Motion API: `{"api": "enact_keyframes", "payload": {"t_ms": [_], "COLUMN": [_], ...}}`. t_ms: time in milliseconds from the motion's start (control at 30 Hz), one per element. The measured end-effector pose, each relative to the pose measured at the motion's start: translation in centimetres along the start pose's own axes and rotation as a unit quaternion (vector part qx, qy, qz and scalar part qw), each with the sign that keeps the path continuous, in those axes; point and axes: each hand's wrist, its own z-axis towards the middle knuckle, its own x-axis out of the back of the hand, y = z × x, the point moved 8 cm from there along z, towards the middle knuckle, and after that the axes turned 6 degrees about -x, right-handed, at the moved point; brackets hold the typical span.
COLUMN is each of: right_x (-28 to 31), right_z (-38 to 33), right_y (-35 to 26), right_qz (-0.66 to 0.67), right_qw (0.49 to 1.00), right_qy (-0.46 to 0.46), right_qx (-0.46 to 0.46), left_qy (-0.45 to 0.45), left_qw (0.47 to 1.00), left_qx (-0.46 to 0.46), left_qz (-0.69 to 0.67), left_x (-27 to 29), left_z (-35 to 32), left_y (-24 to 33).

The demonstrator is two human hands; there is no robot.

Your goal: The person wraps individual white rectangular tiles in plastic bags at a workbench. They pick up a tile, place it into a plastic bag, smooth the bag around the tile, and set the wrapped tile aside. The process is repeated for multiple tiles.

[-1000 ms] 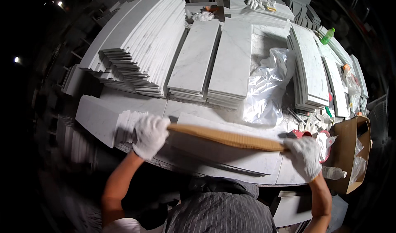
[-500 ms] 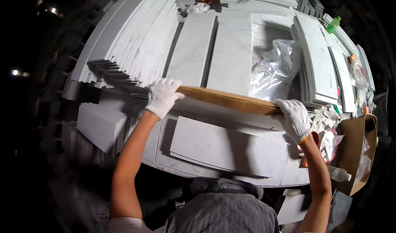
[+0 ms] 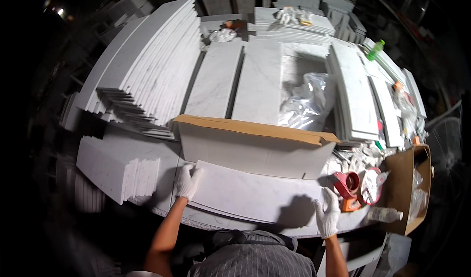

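Observation:
A white marble slab [image 3: 255, 191] lies lengthwise in front of me, with the edge of another showing beneath it. My left hand [image 3: 187, 183], in a white knit glove, rests against the slab's left end, thumb apart from the fingers. By the right end is my right hand [image 3: 327, 212], also gloved, its fingers stretched and its thumb toward the slab. Whether it touches the stone I cannot tell. Behind the slab a long cardboard piece [image 3: 245, 149] stands on edge, its white face toward me and its brown top edge folded over. Neither hand is on the cardboard.
Tall rows of marble slabs [image 3: 152, 66] stand at the left, with a shorter stack [image 3: 110, 166] nearer. Clear plastic wrap [image 3: 309, 103] lies beyond the cardboard. At right are a red tape dispenser [image 3: 346, 184], a plastic bottle [image 3: 385, 214] and an open cardboard box [image 3: 398, 188].
Both hands have let go of the cardboard's top edge and come down toward me to the slab's ends. The cardboard now stands by itself behind the slab. The view has shifted.

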Motion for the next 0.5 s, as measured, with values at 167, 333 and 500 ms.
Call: {"api": "enact_keyframes", "payload": {"t_ms": [167,333,500], "right_x": [-1.7,-4.2,-3.5], "right_z": [-5.3,-6.2,-5.4], "right_y": [8.4,10.0,8.2], "right_qz": [-0.032,-0.048,-0.055], "right_qw": [0.97,0.965,0.953], "right_qy": [0.042,0.029,0.011], "right_qx": [-0.236,-0.257,-0.297], "left_qy": [-0.131,-0.154,-0.158], "left_qw": [0.97,0.966,0.983], "left_qx": [0.119,0.095,0.073], "left_qz": [-0.166,-0.187,-0.06], "left_x": [-4.0,-7.1,-7.2], "left_z": [1.7,4.1,6.4], "left_y": [-1.9,-4.5,-5.2]}}
